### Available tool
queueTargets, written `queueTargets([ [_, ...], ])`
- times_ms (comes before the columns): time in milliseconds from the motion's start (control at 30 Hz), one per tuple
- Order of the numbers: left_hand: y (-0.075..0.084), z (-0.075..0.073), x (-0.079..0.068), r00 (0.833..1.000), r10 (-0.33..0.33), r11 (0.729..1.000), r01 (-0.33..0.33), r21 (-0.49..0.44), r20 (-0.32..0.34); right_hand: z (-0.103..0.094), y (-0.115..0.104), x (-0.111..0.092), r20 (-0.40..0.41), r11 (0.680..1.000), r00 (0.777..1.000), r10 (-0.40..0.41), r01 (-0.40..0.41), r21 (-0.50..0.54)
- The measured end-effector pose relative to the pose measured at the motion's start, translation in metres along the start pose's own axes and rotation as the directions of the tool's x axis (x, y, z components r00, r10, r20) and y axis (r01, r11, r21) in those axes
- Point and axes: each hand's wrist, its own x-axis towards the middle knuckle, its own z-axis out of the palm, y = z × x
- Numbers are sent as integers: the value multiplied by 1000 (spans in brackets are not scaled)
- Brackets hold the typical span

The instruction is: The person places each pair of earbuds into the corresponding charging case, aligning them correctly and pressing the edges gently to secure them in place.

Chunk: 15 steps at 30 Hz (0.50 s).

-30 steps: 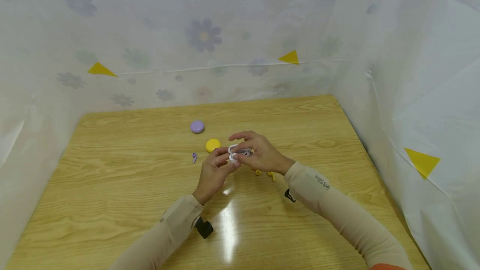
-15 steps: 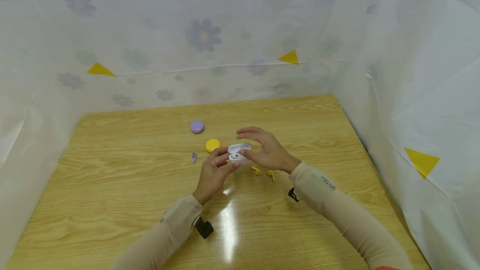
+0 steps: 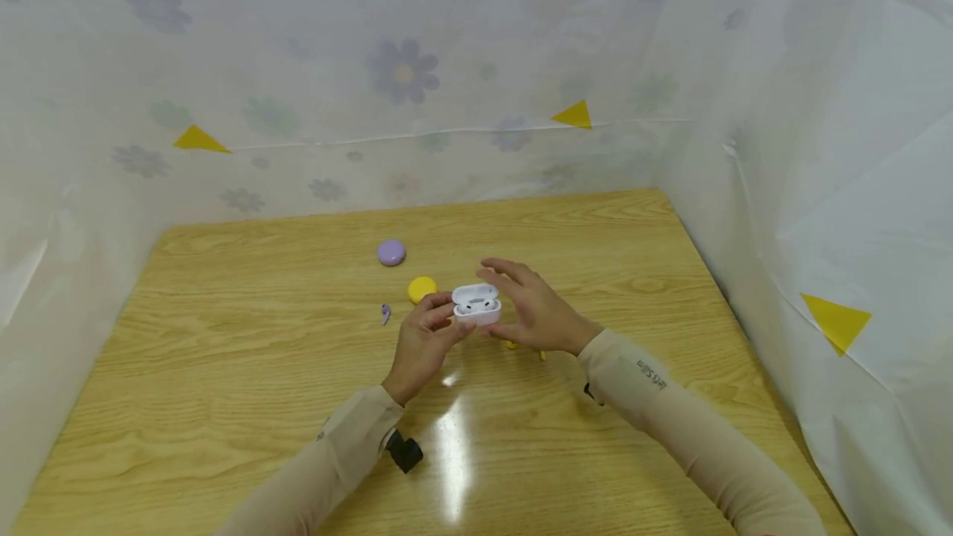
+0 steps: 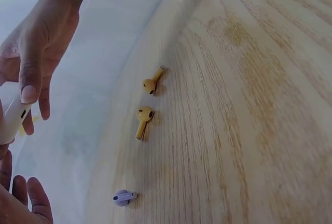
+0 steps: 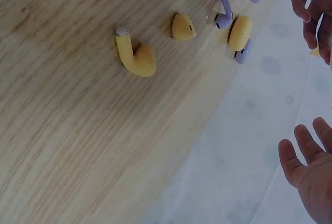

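The left hand (image 3: 421, 349) pinches the left end of the white case (image 3: 478, 318), thumb in front; its lid (image 3: 475, 294) is raised. The right hand (image 3: 542, 310) is loosely spread at the other end, thumb against the case and fingers apart, so the left grip seems to bear the weight. The case looks light, stiff and rather slippery, with the hinge its likely weak spot; the lower shell's ends are the safest place to hold it. Two white earbuds (image 3: 467, 307) sit inside.

On the worktop (image 3: 253, 404), near and right, lie two yellow earbuds (image 5: 142, 60); left are two purple earbuds (image 5: 225, 19). Just far of the left hand is one yellow case (image 3: 422, 289); farther, one purple case (image 3: 390, 252).
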Motion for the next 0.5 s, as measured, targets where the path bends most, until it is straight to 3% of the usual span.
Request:
queueTargets([
  [233, 0, 1, 0, 1000, -18, 1000, 18, -1, -4, 5, 4, -1, -85, 992, 991, -100, 93, -84],
  [500, 2, 1, 3, 997, -60, 998, 59, -7, -41, 9, 3, 0, -180, 958, 953, -245, 211, -193],
])
